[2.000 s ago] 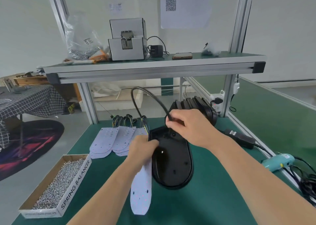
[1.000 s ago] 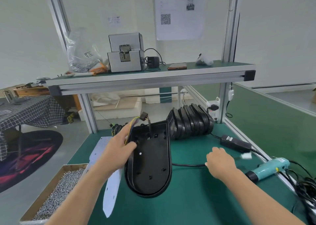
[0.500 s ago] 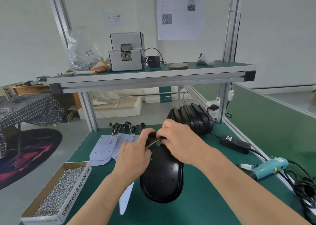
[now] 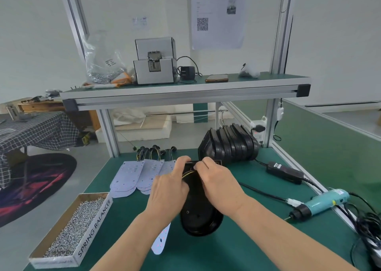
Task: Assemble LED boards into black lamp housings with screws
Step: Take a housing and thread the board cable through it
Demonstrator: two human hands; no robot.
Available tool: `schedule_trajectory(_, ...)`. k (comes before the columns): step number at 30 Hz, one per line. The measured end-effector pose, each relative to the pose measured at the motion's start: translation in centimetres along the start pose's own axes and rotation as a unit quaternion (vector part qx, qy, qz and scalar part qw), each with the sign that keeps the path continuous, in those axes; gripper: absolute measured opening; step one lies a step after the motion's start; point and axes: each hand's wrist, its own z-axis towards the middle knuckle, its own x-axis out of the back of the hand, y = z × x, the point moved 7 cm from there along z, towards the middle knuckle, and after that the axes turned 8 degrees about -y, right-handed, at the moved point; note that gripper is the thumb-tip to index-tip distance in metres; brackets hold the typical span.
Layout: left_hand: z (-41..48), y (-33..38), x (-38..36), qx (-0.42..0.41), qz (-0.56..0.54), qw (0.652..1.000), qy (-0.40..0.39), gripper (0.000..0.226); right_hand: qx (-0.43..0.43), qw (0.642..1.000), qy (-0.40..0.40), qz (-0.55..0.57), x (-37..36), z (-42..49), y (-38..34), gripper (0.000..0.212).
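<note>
- Black lamp housing lay hollow side up on the green mat at lower centre of the frame. A second before, the left hand alone had held it tilted up off the mat.
- Right hand had been out at the right by the black cable a second before. It had since returned to the housing's far end, where thumb and forefinger appeared to pinch the yellow wires.
- Left hand gripped the housing's far rim, fingers curled over it.
- One LED board showed only its tip below the left wrist, beside the housing and not inside it.
- Judgement: wire routing was in hand; the board was not yet seated and no screw had been driven.
- Surroundings:
  - spare LED boards fanned out at centre left;
  - stacked housings above and right of the hands;
  - carton of screws at lower left;
  - teal electric screwdriver at the right, with the power adapter above it.
- Obstruction: both hands covered the wire exit, so it could not be told whether the wires had passed through.
- Risk: the cable crossed the mat between housing and screwdriver and could snag a reach for the tool.
</note>
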Motion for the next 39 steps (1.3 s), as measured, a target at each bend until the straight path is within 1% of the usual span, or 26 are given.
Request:
schedule_trajectory(2,-0.1,0.2,-0.1,-0.003,0.000,1.000,-0.003,0.057,0.003,1.000,0.027,-0.004,0.7,0.1,0.2,0.016)
schedule_trajectory(4,-0.1,0.7,0.0,-0.011,-0.002,1.000,-0.001,0.058,0.005,0.997,0.066,-0.040,1.5,0.3,0.4,0.020)
schedule_trajectory(6,0.1,1.0,0.2,-0.021,-0.003,1.000,0.002,0.058,-0.010,0.996,0.082,-0.033,2.0,0.8,1.0,0.023)
schedule_trajectory(8,0.3,1.0,0.5,-0.026,-0.005,1.000,0.001,0.059,-0.061,0.996,0.054,0.043,1.6,1.4,2.3,0.029)
schedule_trajectory(10,0.2,0.7,0.7,-0.031,-0.005,0.999,0.007,0.059,-0.101,0.985,-0.026,0.141,0.6,2.0,3.7,0.035)
schedule_trajectory(11,0.0,0.8,0.8,-0.034,-0.002,0.999,0.009,0.058,-0.103,0.981,-0.066,0.153,0.3,2.3,3.9,0.031)
schedule_trajectory(13,-0.2,0.9,0.6,-0.041,0.000,0.999,0.006,0.059,-0.079,0.986,-0.101,0.110,0.0,2.7,3.5,0.010)
schedule_trajectory(14,-0.3,1.0,0.4,-0.043,-0.001,0.999,0.004,0.060,-0.072,0.989,-0.101,0.083,0.0,2.7,3.2,0.005)
schedule_trajectory(15,-0.4,1.1,0.3,-0.043,0.000,0.999,0.005,0.061,-0.070,0.991,-0.095,0.063,0.0,2.8,3.0,0.004)
schedule_trajectory(18,-0.3,0.9,0.2,-0.039,0.007,0.999,0.009,0.065,-0.061,0.996,-0.064,0.029,-0.5,2.7,2.5,0.010)
schedule_trajectory(21,-0.4,0.6,0.1,-0.031,0.028,0.999,0.002,0.067,-0.053,0.996,-0.053,0.044,-0.9,2.7,2.4,0.017)
schedule_trajectory(23,-0.5,0.7,-0.2,-0.030,0.045,0.998,-0.011,0.067,-0.050,0.996,-0.059,0.048,-1.2,2.6,2.4,0.015)
schedule_trajectory(26,-0.8,0.9,-0.4,-0.031,0.042,0.999,-0.016,0.068,-0.055,0.995,-0.073,0.041,-1.6,2.5,2.5,0.014)
schedule_trajectory(33,-1.0,1.6,0.1,-0.035,0.069,0.997,0.002,0.068,-0.084,0.992,-0.088,0.041,-1.5,2.5,2.3,0.020)
schedule_trajectory(39,-1.6,1.3,-0.4,-0.040,0.084,0.996,-0.010,0.066,-0.080,0.991,-0.104,0.031,-1.8,2.2,1.9,0.023)
